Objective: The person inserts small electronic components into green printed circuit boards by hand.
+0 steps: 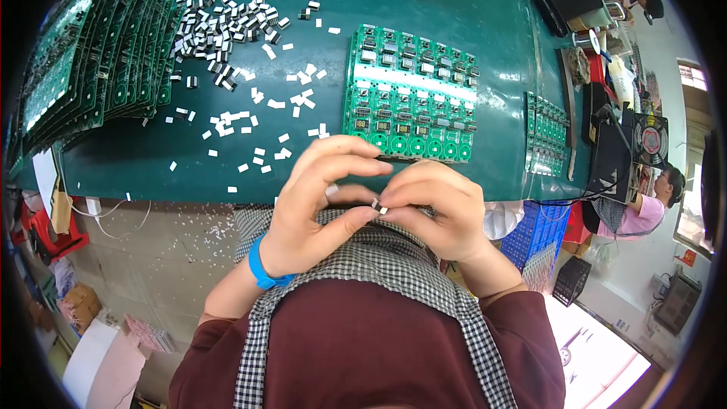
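Note:
Close to my body, just past the table's front edge, my left hand (pixel 312 201) and my right hand (pixel 443 203) meet fingertip to fingertip. Between them is a small black-and-white block-shaped component (pixel 382 210), pinched by the right thumb and forefinger, with the left thumb pressed against its other end. A small white piece (pixel 332 190) shows among the left fingers. Beyond my hands lies a green circuit board panel (pixel 413 79) with rows of fitted parts. Several small digit displays show in its lower left rows.
A pile of black-and-white components (pixel 227 26) and scattered white pieces (pixel 227 123) lie on the green table (pixel 485 7). Stacked circuit boards (pixel 98 68) stand at left. A smaller board panel (pixel 547 135) and a fan (pixel 650 138) are at right. A co-worker (pixel 647 208) sits farther right.

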The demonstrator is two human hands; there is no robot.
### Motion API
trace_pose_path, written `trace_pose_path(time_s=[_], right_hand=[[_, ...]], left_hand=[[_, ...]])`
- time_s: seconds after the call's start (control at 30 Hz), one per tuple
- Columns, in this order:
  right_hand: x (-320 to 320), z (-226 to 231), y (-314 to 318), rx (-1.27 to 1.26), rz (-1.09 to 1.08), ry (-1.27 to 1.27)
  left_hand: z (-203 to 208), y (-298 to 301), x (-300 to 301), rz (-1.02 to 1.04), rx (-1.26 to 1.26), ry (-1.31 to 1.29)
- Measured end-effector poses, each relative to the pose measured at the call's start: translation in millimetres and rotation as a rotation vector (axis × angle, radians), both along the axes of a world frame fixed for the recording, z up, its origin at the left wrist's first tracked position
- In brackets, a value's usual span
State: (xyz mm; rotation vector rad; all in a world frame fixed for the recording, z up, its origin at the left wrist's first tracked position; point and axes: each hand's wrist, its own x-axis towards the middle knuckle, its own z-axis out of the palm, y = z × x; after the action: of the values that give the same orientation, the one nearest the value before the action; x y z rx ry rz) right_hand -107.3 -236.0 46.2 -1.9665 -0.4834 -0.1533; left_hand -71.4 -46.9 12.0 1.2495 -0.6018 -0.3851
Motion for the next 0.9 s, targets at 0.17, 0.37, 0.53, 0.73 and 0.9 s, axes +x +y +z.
trace_pose_path(time_s=[0.17, 0.37, 0.53, 0.73, 0.9], right_hand=[[-5, -2, 5, 0.091, -0.064, -0.024], [-9, -5, 8, 0.173, -0.106, 0.012], [-14, -8, 11, 0.879, -0.112, 0.737], [-11, -15, 1, 1.183, 0.047, 1.171], [-16, -8, 11, 1.008, -0.033, 0.994]], left_hand=[[1, -1, 5, 0.217, 0.182, -0.396], [-1, -3, 1, 0.298, 0.147, -0.434], [-4, -5, 3, 0.253, 0.059, -0.464], [-10, -6, 4, 0.279, 0.055, -0.621], [-12, -6, 2, 0.244, 0.094, -0.527]])
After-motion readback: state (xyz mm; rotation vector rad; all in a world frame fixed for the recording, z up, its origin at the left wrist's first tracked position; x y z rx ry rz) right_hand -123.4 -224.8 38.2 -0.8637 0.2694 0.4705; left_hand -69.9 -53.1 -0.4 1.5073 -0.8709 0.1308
